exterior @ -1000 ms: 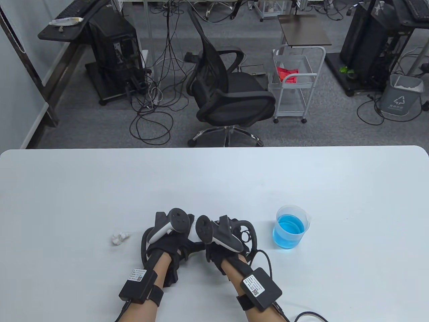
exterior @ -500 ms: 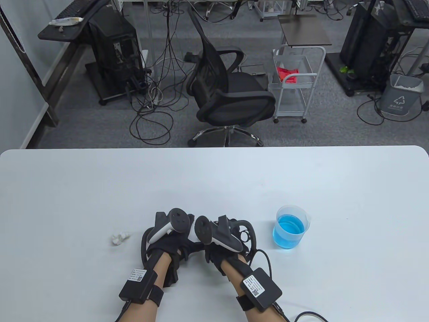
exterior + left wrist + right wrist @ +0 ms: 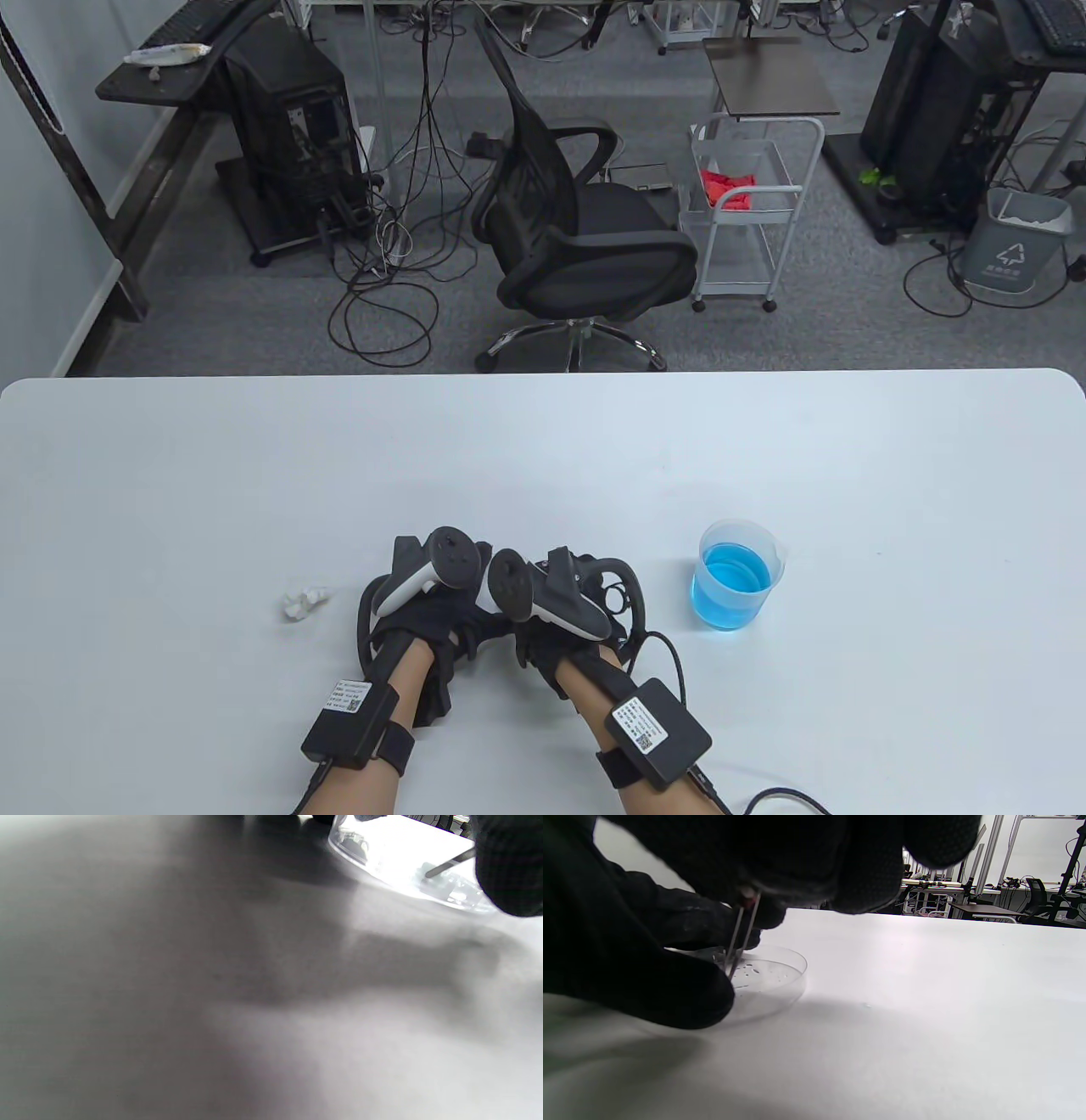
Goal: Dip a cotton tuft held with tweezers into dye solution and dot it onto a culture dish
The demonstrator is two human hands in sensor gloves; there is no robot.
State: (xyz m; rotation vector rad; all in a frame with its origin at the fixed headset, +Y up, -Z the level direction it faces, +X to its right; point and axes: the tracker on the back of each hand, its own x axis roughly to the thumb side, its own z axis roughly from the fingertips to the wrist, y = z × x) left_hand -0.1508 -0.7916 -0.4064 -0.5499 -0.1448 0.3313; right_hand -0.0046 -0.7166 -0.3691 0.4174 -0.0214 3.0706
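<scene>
step: dotting | right hand (image 3: 780, 861) pinches tweezers (image 3: 739, 938), tips down in culture dish (image 3: 780, 978) between both hands | left hand (image 3: 424, 607) grip: cannot tell | dye beaker (image 3: 736, 586) to the right | advice: dab lightly, keep tweezers steep, steady dish

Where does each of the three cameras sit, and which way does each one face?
Table view: overhead, facing down; left hand, right hand, beaker, cotton.
Left wrist view: low over the table, blurred; culture dish, tweezers, a dark fingertip.
Right wrist view: low, facing across the table; gloved fingers pinch the tweezers.
Shared: both wrist views show dish and tweezers.
</scene>
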